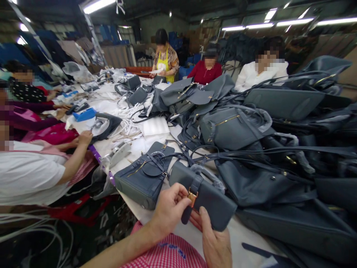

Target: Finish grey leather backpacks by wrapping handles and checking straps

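Observation:
In front of me is a small dark blue-grey handbag (210, 195), tilted, with a short strap and a gold buckle (192, 195) on its front. My left hand (172, 206) is closed, thumb and fingers pinching the strap at the buckle. The rounded strap end (186, 215) hangs below those fingers. My right hand (214, 238) grips the bag's lower edge, thumb on the front; its other fingers are partly hidden behind the strap end and the bag. Just left lies another blue-grey handbag (139, 182) with a gold zip and coiled strap.
A large heap of blue-grey bags (240, 126) covers the right side of the table. White paper and packing scraps (136, 119) litter the middle. At left, a co-worker in a white sleeve (33, 171) sits close; several others work around the table. A red stool (78, 210) stands below.

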{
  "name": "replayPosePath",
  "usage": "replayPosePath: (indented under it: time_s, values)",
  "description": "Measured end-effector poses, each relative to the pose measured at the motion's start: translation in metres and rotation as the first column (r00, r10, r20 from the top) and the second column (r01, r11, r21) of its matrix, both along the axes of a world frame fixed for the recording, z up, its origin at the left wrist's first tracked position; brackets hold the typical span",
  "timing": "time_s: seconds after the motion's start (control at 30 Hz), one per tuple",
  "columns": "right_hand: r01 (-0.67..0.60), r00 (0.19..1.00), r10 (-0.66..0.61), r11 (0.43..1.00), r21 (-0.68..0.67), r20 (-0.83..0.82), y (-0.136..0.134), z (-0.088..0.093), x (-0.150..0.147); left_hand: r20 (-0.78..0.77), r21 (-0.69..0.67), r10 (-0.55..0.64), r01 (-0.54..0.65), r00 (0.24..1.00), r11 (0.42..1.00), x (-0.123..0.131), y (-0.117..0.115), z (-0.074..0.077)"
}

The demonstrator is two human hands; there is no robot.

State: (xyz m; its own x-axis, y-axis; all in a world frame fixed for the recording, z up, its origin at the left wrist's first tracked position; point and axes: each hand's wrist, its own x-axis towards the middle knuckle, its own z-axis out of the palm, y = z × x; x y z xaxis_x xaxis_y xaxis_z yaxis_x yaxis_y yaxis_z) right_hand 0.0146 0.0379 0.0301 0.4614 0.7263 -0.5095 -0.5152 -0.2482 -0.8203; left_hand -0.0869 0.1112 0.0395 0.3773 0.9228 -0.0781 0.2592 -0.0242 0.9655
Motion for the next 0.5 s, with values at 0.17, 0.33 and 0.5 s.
replayPosePath:
  time_s: [0.17, 0.33, 0.5]
  values:
    - [-0.054, 0.998, 0.053, 0.998, 0.024, 0.041, 0.001, -0.013, -0.003, -0.148, 0.109, -0.027, 0.044, 0.989, 0.993, -0.002, 0.003, 0.011]
    - [-0.094, 0.991, 0.091, 0.995, 0.023, 0.099, 0.0, -0.017, -0.001, -0.267, 0.344, -0.053, 0.147, 0.962, 0.927, -0.002, 0.0, 0.012]
    - [-0.085, 0.996, 0.086, 0.996, -0.018, 0.024, -0.003, -0.009, 0.002, -0.36, 0.536, -0.105, 0.298, 0.927, 0.79, -0.004, -0.005, 0.002]
